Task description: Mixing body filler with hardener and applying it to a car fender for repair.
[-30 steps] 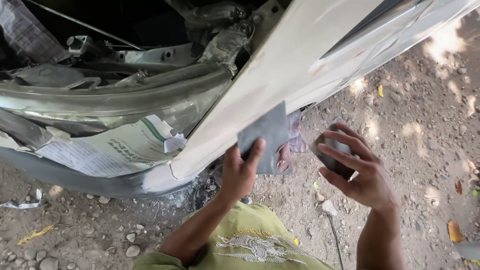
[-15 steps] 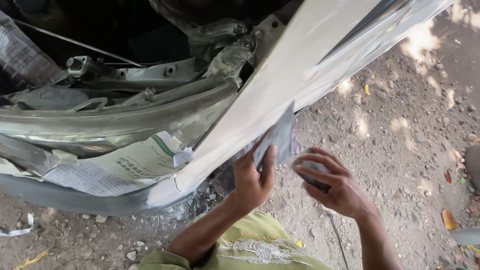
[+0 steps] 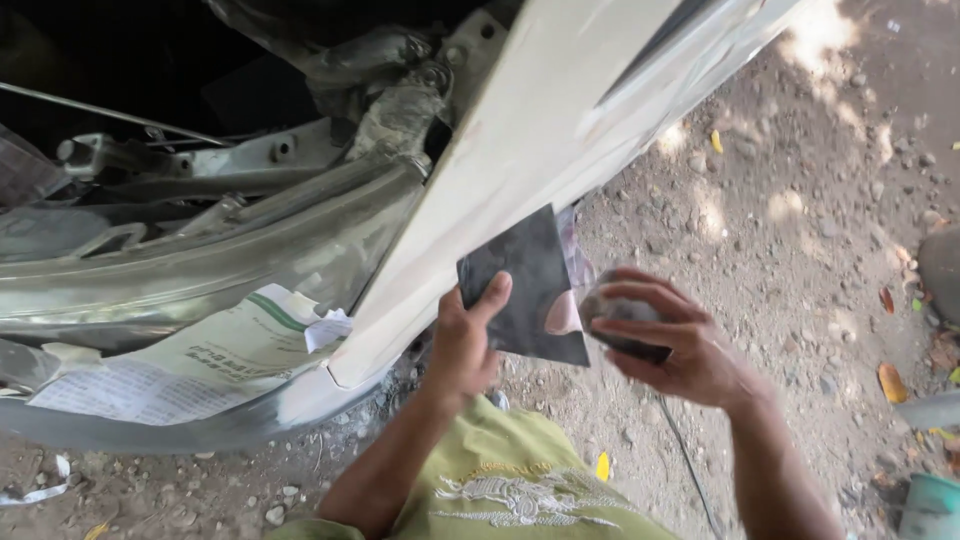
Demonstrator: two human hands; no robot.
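At the far left we see a sheet of newspaper (image 3: pixel 190 365) taped over the silver bumper (image 3: pixel 200 425) of a car, with the headlight (image 3: pixel 210 265) curving above it and bare metal brackets (image 3: pixel 260 160) higher up in the dark engine bay. Next comes the cream body panel (image 3: pixel 520 150), running slantwise from the lower middle up to the top right.

Just under that panel our left hand (image 3: pixel 465 340) grips a dark flat sheet (image 3: pixel 525 290), thumb pressed on its face and the other fingers behind it; the sheet is tilted, its upper edge touching or almost touching the panel, and a pale smear sits at its right edge. Right beside it our right hand (image 3: pixel 665 340) is curled around a small dark pad (image 3: pixel 625 325), fingers wrapped over the top, and the pad lies against the sheet's right edge.

Below the hands we see a yellow-green shirt (image 3: pixel 510 480). To the right lies stony dirt ground (image 3: pixel 800 260) with dry leaves (image 3: pixel 892 382), and a teal container (image 3: pixel 930 505) at the bottom corner.
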